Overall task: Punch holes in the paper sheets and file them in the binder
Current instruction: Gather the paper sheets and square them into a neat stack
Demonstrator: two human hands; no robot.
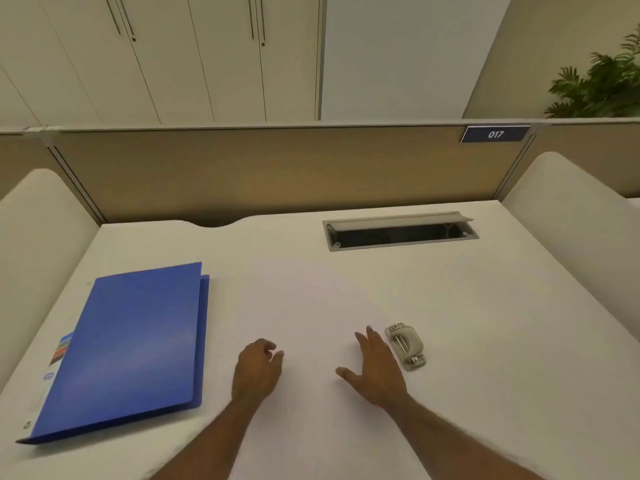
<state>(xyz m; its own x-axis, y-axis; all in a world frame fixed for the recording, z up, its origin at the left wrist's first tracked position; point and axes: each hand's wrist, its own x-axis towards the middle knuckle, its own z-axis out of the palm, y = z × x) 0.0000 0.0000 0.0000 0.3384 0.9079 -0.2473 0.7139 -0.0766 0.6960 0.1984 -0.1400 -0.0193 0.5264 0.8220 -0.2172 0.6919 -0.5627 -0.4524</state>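
Note:
A blue binder (135, 344) lies closed on the left of the white desk (502, 341), its labelled spine toward the left edge. White paper sheets (311, 306) rest in the middle of the desk and are hard to tell from its surface. A small metal hole punch (406, 346) sits to the right of them. My left hand (258, 370) hovers over the sheets' near part with fingers loosely curled and holds nothing. Spread flat with its fingers apart, my right hand (375, 370) is just left of the punch, close to it.
An open cable hatch (400, 232) is set into the desk at the back right. A tan partition (277, 171) with a "017" sign (495, 134) closes the back. Padded side panels stand left (38, 237) and right (575, 216).

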